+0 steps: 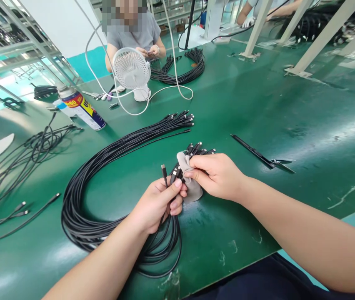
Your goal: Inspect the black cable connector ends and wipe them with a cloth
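Grips cable ends [174,175] in curled fingers of left hand [161,202], likely for steadiness; pinches grey cloth [194,191] between closed fingers of right hand [218,176]; rests cable bundle [74,200] on counter [258,100], probably limiting pull.

Left hand [160,200] holding cables [174,175], right hand [217,173] pinching grey cloth [193,191]

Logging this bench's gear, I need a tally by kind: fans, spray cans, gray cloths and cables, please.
White fan: 1
Spray can: 1
Gray cloth, pinched by the right hand: 1
Black cables, some in the left hand: overlapping, uncountable
Total, cables excluded: 3
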A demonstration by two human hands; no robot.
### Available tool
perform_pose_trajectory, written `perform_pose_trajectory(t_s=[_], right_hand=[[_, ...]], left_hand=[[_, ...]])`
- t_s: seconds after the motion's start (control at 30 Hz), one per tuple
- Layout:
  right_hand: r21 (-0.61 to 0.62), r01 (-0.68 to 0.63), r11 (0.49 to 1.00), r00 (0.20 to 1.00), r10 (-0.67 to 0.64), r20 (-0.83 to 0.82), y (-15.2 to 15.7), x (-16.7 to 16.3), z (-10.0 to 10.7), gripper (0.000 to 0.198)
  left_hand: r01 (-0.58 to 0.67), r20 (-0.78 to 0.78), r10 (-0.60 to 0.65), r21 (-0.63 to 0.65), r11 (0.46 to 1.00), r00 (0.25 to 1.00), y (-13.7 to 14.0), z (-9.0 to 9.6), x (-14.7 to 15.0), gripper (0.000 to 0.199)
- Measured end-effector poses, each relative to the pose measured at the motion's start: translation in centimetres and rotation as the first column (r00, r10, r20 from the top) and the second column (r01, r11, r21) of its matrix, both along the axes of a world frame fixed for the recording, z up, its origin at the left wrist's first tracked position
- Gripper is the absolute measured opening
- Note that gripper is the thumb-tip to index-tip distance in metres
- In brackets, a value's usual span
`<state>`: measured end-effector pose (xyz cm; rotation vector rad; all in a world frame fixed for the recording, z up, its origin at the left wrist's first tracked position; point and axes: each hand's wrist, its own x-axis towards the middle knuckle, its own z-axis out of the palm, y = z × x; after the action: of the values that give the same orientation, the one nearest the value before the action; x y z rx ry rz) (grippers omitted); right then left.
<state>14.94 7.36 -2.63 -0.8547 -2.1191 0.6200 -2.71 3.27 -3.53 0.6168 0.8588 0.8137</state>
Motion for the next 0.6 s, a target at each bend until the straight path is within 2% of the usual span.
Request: perform_pose_trajectory(t_s=[0.27,0.4,0.47,0.6], right_hand=[[0.230,-0.072,0.970,0.997,0.074,0.002,0.21,0.41,-0.20,0.029],[0.335,-0.085,0.939,0.994,0.056,0.095,0.25,0.46,-0.46,0.025],[0.363,-0.074,0.929,0.993,0.035,0.113,0.06,0.46,-0.43,0.023],[0.382,-0.066,0.922,0.998,0.056,0.035,-0.71,0.21,0.19,0.023]], left_hand=[[0.057,0.038,-0.057,-0.003,0.998,0.998,-0.13,-0.06,-0.09,0.028],[0.061,0.058,-0.061,-0.006,0.998,0.996,-0.23,-0.60,-0.25,0.026],[0.067,0.083,-0.066,-0.004,0.998,0.994,-0.38,-0.79,-0.30,0.025],[0.138,0.147,-0.138,0.009,0.990,0.979,-0.79,-0.23,-0.29,0.031]])
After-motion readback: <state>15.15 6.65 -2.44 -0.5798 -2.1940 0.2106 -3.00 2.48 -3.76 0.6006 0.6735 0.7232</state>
